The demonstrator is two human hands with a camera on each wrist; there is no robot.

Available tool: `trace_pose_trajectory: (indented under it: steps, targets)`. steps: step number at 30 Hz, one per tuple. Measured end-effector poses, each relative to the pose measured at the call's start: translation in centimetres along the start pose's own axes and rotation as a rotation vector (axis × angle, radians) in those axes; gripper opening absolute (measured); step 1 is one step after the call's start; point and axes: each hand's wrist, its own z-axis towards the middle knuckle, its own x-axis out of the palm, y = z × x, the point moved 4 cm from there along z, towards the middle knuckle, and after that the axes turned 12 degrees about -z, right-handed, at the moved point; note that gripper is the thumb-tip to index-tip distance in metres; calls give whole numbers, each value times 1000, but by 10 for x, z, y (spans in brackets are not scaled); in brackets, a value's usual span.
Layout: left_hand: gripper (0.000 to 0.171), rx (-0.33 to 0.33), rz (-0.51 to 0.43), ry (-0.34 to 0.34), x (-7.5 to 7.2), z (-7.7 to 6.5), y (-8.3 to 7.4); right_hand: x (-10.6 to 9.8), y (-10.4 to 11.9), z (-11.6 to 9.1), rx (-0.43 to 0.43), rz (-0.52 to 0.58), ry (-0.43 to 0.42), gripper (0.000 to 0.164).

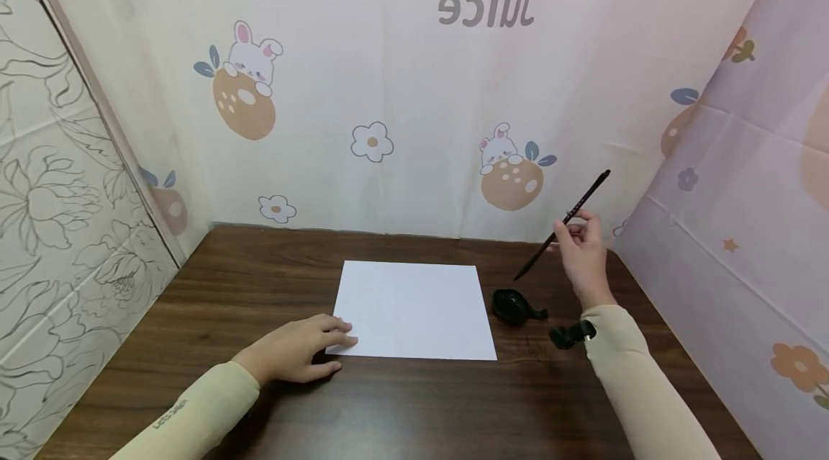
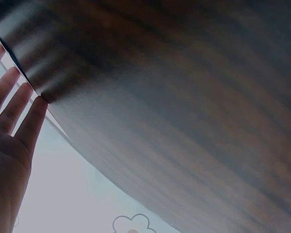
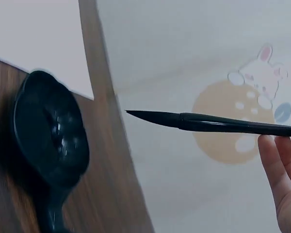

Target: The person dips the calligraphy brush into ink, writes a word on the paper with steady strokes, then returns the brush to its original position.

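A calligraphy brush (image 1: 562, 226) slants in my right hand (image 1: 583, 255), pinched between thumb and fingers, its dark pointed tip aimed down and left. In the right wrist view the brush (image 3: 213, 122) shows a smooth, black, tapered tip. Below the tip on the table stands a small black ink dish (image 1: 512, 307) with a short handle; in the right wrist view the dish (image 3: 51, 128) has a scalloped rim and a glossy inside. My left hand (image 1: 298, 348) rests with spread fingers on the lower left corner of a blank white sheet of paper (image 1: 414, 312).
The dark wooden table (image 1: 414, 409) carries the paper and dish. A printed curtain (image 1: 388, 71) with rabbits and flowers hangs along its back edge, with more patterned cloth (image 1: 745, 244) on the right and a floral panel (image 1: 71, 230) on the left.
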Motion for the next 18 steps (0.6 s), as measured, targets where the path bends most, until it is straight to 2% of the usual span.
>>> trace_pose_trajectory:
  steps: [3, 9, 16, 18]
  targets:
    - [39, 5, -2, 2, -1, 1, 0, 6, 7, -1, -30, -11, 14, 43]
    - [39, 2, -9, 11, -1, 0, -1, 19, 25, -3, -92, 38, 55, 43]
    - [38, -4, -9, 17, 0, 1, 0, 30, 73, -20, -187, 59, 92, 30]
    - [38, -2, -5, 15, 0, 1, 0, 34, 79, -22, -204, 43, 96, 30]
